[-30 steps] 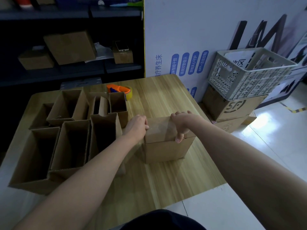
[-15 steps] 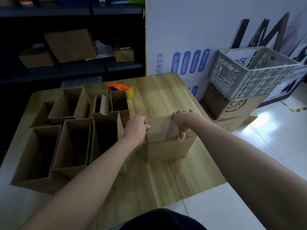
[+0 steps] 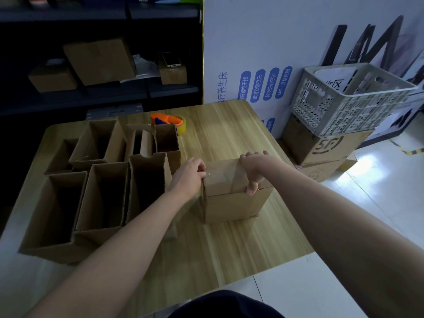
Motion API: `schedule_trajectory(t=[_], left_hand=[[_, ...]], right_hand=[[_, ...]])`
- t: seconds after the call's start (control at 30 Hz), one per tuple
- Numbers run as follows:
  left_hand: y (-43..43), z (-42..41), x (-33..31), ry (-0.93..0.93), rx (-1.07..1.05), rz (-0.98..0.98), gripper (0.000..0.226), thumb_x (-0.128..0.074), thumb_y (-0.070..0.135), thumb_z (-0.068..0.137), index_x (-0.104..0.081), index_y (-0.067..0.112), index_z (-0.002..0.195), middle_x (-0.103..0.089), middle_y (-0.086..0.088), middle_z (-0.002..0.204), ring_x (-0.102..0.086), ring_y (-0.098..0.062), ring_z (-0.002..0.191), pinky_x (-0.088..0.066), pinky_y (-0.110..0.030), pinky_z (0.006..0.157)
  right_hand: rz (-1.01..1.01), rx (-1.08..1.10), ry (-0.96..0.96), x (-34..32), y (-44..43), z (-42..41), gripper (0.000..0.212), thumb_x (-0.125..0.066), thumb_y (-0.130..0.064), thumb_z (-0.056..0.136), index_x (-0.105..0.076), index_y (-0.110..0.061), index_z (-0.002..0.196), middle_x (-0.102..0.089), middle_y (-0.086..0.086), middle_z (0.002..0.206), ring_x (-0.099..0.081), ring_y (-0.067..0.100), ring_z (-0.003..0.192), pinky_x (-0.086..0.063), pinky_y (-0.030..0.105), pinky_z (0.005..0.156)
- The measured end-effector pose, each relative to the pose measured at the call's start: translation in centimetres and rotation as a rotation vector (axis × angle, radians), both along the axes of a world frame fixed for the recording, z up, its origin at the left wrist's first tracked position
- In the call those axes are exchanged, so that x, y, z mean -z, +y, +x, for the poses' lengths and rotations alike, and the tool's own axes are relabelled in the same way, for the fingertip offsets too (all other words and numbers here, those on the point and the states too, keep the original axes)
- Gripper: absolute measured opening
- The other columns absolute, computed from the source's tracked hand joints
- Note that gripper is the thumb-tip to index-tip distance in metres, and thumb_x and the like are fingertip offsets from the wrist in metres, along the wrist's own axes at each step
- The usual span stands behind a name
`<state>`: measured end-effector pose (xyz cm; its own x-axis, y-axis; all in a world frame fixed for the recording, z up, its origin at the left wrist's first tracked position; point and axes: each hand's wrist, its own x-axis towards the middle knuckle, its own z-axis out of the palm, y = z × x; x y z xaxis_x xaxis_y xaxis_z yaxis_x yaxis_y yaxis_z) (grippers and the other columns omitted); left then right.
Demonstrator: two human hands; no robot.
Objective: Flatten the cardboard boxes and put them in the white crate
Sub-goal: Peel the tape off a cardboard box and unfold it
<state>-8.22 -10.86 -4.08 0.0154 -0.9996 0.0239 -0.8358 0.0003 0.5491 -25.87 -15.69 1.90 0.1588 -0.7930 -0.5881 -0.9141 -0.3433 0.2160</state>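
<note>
Gripping the box [image 3: 231, 203] at its top, both hands work at the near right part of the table [image 3: 229, 134]. The left hand [image 3: 188, 177] has its fingers curled at the left top edge, where clear tape crosses the lid. Whether it pinches the tape end or only the edge cannot be told. The right hand [image 3: 254, 166] clasps the right top edge, fingers over the far side, thumb pressed on the near face. The box stands closed and upright on the table.

Status, as judged: early stage, opening the taped seam. No flattened box is visible on the table. A group of open boxes [image 3: 103, 196] stands erect at the left, just beside the left forearm. The crate [image 3: 351, 99] sits off the table at the far right, on a carton [image 3: 325, 145]; its contents cannot be made out. Remaining: flatten each box, then load the crate.
</note>
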Motion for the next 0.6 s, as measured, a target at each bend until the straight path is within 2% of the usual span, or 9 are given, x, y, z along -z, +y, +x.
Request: schedule_trajectory(t=[0.2, 0.4, 0.47, 0.53, 0.6], left_hand=[[0.08, -0.06, -0.13, 0.034, -0.015, -0.014, 0.009, -0.058, 0.018, 0.091, -0.064, 0.016, 0.098, -0.058, 0.003, 0.098, -0.055, -0.009, 0.089, -0.047, -0.022, 0.076], [-0.2, -0.69, -0.43, 0.009, -0.037, 0.011, 0.008, -0.057, 0.015, 0.092, -0.064, 0.013, 0.094, -0.062, -0.004, 0.1, -0.058, -0.014, 0.088, -0.052, -0.029, 0.077], [-0.18, -0.61, -0.31, -0.003, -0.023, -0.005, 0.01, -0.056, 0.015, 0.093, -0.064, 0.013, 0.099, -0.061, -0.004, 0.105, -0.058, -0.015, 0.091, -0.052, -0.029, 0.079], [-0.07, -0.45, -0.2, -0.008, -0.001, -0.039, 0.02, -0.054, 0.017, 0.094, -0.064, 0.014, 0.111, -0.06, -0.002, 0.113, -0.058, -0.017, 0.099, -0.048, -0.027, 0.083], [-0.07, -0.36, -0.12, -0.016, 0.015, -0.073, 0.023, -0.054, 0.017, 0.094, -0.065, 0.012, 0.113, -0.059, -0.003, 0.112, -0.057, -0.016, 0.102, -0.044, -0.023, 0.082]], right_hand=[[-0.007, 0.011, -0.009, 0.14, -0.02, 0.05, 0.109, -0.082, -0.041, 0.064, -0.021, -0.007, 0.148, -0.036, 0.009, 0.147, -0.031, 0.034, 0.137, -0.012, 0.053, 0.116], [-0.007, -0.002, -0.003, 0.13, -0.05, 0.12, 0.11, -0.081, -0.043, 0.064, -0.02, -0.007, 0.149, -0.035, 0.01, 0.147, -0.03, 0.033, 0.138, -0.011, 0.052, 0.116], [-0.011, 0.002, -0.009, 0.22, -0.12, 0.13, 0.11, -0.081, -0.043, 0.064, -0.019, -0.007, 0.149, -0.034, 0.01, 0.148, -0.029, 0.033, 0.138, -0.012, 0.052, 0.116], [0.005, 0.01, -0.048, 0.37, -0.13, -0.01, 0.116, -0.081, -0.044, 0.064, -0.013, -0.008, 0.15, -0.028, 0.011, 0.152, -0.024, 0.033, 0.14, -0.01, 0.053, 0.116], [0.022, 0.026, -0.128, 0.62, -0.14, -0.23, 0.122, -0.082, -0.047, 0.062, -0.008, -0.01, 0.151, -0.022, 0.01, 0.155, -0.017, 0.032, 0.143, -0.007, 0.053, 0.116]])
